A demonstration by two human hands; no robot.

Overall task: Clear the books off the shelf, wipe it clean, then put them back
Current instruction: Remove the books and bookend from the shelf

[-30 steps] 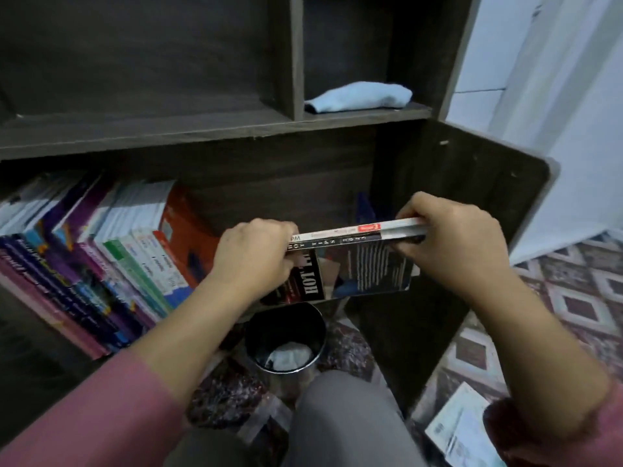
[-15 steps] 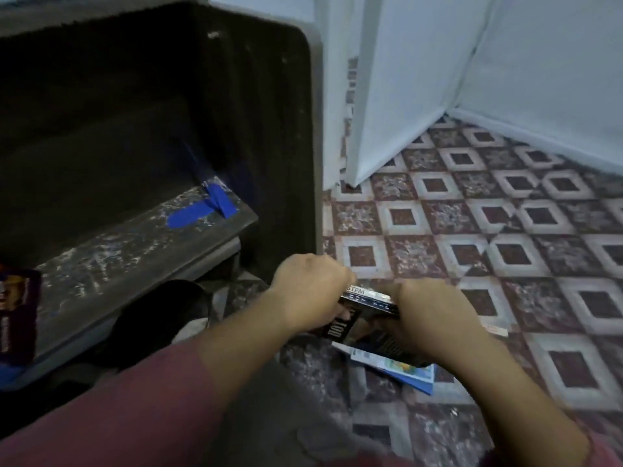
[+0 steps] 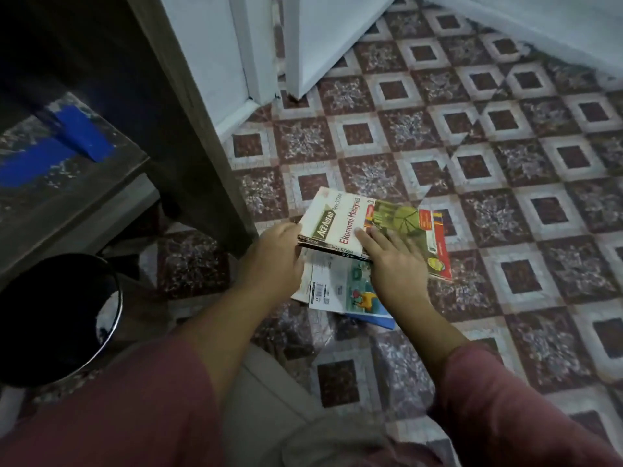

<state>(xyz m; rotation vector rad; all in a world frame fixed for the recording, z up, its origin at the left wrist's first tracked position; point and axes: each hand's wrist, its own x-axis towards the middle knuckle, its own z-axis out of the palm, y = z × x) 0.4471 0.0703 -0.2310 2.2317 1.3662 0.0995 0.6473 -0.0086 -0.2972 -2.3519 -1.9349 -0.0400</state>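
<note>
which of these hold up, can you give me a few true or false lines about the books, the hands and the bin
1. The Ekonomi Malaysia book lies on top of other books on the floor. True.
2. The right hand pinches the book's spine. False: it lies flat on the cover with straight fingers.
3. The left hand holds the book's left end. True.
4. The black bin stands to the right of the books. False: it is to their left, near the shelf.
5. The blue tape is stuck on the floor tiles. False: it is on the shelf board.
</note>
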